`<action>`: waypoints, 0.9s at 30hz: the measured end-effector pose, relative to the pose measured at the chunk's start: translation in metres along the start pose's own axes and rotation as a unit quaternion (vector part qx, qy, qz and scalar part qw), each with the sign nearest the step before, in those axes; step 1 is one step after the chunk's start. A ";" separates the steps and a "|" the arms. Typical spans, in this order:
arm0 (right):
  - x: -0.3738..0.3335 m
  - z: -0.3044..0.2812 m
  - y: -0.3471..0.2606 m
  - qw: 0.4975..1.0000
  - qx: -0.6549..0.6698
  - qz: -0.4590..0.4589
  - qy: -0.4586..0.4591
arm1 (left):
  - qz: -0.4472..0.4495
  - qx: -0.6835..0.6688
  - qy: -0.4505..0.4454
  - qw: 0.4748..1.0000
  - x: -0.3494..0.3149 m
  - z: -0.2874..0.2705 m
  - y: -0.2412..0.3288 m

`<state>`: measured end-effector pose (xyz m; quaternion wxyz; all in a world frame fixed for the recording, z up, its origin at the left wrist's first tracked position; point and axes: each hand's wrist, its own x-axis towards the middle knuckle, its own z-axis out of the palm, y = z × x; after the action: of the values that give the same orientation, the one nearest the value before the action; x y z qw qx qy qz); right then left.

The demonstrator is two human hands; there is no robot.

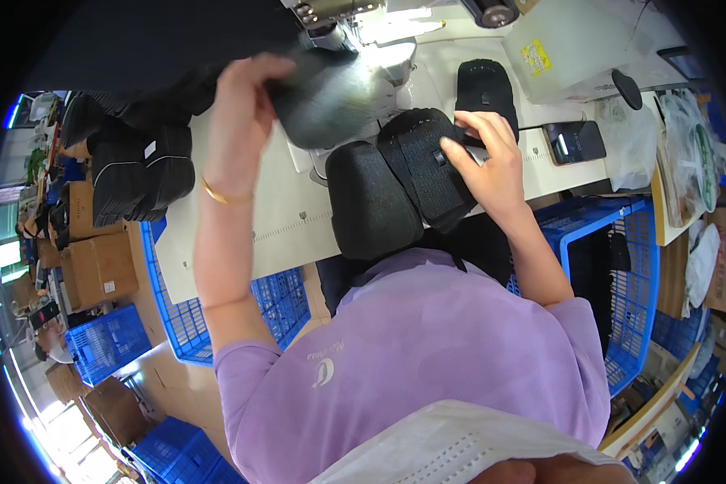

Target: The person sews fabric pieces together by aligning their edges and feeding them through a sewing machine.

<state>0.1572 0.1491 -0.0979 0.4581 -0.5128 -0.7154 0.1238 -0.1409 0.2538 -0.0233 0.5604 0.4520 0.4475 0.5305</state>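
Work looked midway, no clue which pads [371, 202] were done. Left hand [247, 97] was a blur at a dark piece [323, 109] by the far machine [327, 36]; right hand [492, 161] lay half-curled on a near black pad [419, 165], both grips unclear

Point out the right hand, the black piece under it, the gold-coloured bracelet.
Right hand [494, 168]: head view, back of the hand.
Black piece [424, 171]: head view, its upper face.
Gold-coloured bracelet [214, 194]: head view, on the band.
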 end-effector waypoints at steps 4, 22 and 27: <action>-0.015 0.005 -0.006 0.993 -0.100 0.015 -0.067 | 0.170 0.093 0.046 0.980 0.046 -0.037 0.003; -0.024 0.021 -0.006 0.993 -0.080 -0.080 0.044 | 0.231 0.657 0.032 0.717 -0.135 0.035 -0.079; -0.023 0.022 -0.007 0.997 0.031 -0.037 0.059 | 0.285 0.653 0.067 0.698 -0.134 0.040 -0.079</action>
<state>0.1369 0.1329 -0.1172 0.5195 -0.4779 -0.7015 0.0979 -0.0920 0.1160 -0.0899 -0.0852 0.7734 0.5678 0.2686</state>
